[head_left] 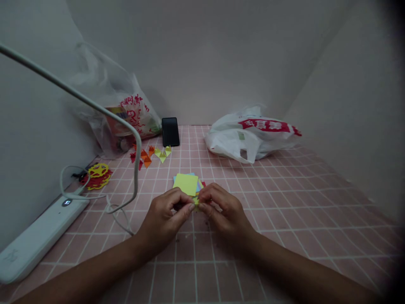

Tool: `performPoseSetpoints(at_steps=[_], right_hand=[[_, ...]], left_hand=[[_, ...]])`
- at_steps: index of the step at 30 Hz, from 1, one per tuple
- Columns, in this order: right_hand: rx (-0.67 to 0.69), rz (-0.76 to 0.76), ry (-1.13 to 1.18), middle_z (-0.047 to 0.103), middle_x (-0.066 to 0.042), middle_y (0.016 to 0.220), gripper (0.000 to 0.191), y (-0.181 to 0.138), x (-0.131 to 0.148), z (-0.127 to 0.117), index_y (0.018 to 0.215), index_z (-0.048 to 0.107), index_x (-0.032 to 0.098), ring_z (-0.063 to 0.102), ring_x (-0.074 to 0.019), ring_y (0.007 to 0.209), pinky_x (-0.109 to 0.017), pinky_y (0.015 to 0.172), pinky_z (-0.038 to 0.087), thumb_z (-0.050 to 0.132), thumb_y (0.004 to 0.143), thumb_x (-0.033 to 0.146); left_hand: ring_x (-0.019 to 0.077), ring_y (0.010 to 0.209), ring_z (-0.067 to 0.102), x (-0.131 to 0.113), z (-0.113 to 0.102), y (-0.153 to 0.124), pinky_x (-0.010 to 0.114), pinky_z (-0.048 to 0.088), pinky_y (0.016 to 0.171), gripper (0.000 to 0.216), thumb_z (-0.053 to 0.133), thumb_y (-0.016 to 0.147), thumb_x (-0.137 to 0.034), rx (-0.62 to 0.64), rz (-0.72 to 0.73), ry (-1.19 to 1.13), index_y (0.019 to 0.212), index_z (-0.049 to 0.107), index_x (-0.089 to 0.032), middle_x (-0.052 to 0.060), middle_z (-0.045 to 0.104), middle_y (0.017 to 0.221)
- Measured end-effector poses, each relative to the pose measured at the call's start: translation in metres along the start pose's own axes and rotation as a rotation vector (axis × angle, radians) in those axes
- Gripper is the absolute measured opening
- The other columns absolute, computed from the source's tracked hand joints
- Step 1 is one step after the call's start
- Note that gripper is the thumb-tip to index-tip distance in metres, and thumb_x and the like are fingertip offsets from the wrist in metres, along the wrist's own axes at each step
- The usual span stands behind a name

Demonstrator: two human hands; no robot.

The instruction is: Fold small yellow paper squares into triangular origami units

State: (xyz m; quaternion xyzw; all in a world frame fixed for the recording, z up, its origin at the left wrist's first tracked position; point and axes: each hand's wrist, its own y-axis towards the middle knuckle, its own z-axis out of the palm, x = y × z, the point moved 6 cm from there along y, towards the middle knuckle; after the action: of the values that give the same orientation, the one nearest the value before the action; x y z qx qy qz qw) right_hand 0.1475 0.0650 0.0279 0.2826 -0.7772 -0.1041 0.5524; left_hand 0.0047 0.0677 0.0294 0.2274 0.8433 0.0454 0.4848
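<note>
Between my two hands is a small folded yellow paper (196, 202), mostly covered by the fingertips. My left hand (169, 213) pinches its left side between thumb and forefinger. Its right side is pinched the same way by my right hand (226, 211). Just beyond the fingers lies a stack of square paper sheets (185, 184), yellow on top with blue and other colours peeking out. Farther back on the left sit several small folded paper pieces, among them an orange one (146, 158) and a yellow one (162, 155).
A black phone (171, 131) lies at the back beside a filled plastic bag (139, 109). Another white bag (249, 135) slumps at back right. Left are a white power bank (41, 236), yellow and red cut-outs (97, 175) and a white cable (137, 169) arching up. Pink tiled surface (284, 253).
</note>
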Motion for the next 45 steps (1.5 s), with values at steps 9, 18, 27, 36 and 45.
performPoseSetpoints(at_steps=[9, 18, 27, 36, 45], right_hand=[[-0.014, 0.222, 0.134, 0.054, 0.0, 0.073, 0.015, -0.006, -0.016, 0.004, 0.076, 0.051, 0.019, 0.05, -0.0138, 0.067, -0.027, 0.062, 0.038, 0.054, 0.09, 0.024], [0.128, 0.428, 0.283, 0.048, 0.004, 0.06, 0.026, -0.006, -0.03, 0.015, 0.066, 0.055, 0.016, 0.04, -0.0096, 0.057, -0.024, 0.053, 0.03, 0.061, 0.085, 0.032], [0.119, 0.407, 0.145, 0.047, 0.002, 0.061, 0.031, -0.005, -0.026, 0.01, 0.065, 0.052, 0.016, 0.041, -0.0108, 0.057, -0.025, 0.053, 0.03, 0.049, 0.091, 0.034], [-0.052, 0.593, 0.541, 0.058, 0.002, 0.06, 0.037, -0.009, -0.042, 0.013, 0.085, 0.058, 0.018, 0.054, -0.012, 0.05, -0.024, 0.05, 0.039, 0.055, 0.087, 0.055], [-0.045, 0.701, 0.727, 0.057, 0.004, 0.055, 0.03, -0.017, -0.046, 0.027, 0.068, 0.058, 0.015, 0.05, -0.0069, 0.041, -0.021, 0.044, 0.037, 0.07, 0.078, 0.04]], left_hand=[[0.0117, 0.065, 0.052, 0.006, 0.003, 0.0, 0.024, 0.038, 0.061, 0.013, 0.057, 0.085, -0.022, 0.064, -0.154, -0.062, 0.076, 0.063, -0.015, 0.0, 0.059, 0.071], [0.0101, 0.058, 0.043, 0.015, 0.009, 0.002, 0.023, 0.033, 0.056, 0.017, 0.056, 0.084, -0.029, 0.169, -0.314, -0.223, 0.076, 0.06, -0.016, -0.004, 0.05, 0.063], [0.0108, 0.057, 0.041, 0.017, 0.012, 0.002, 0.023, 0.032, 0.054, 0.023, 0.052, 0.087, -0.033, 0.26, -0.318, -0.158, 0.07, 0.055, -0.017, -0.004, 0.047, 0.06], [0.0114, 0.055, 0.039, 0.023, 0.007, 0.002, 0.023, 0.031, 0.053, 0.028, 0.052, 0.086, -0.038, 0.11, -0.39, -0.232, 0.067, 0.05, -0.018, -0.004, 0.045, 0.059], [0.0102, 0.053, 0.042, 0.027, 0.017, -0.001, 0.023, 0.032, 0.053, 0.028, 0.054, 0.085, -0.039, 0.123, -0.449, -0.351, 0.068, 0.054, -0.017, -0.005, 0.048, 0.058]])
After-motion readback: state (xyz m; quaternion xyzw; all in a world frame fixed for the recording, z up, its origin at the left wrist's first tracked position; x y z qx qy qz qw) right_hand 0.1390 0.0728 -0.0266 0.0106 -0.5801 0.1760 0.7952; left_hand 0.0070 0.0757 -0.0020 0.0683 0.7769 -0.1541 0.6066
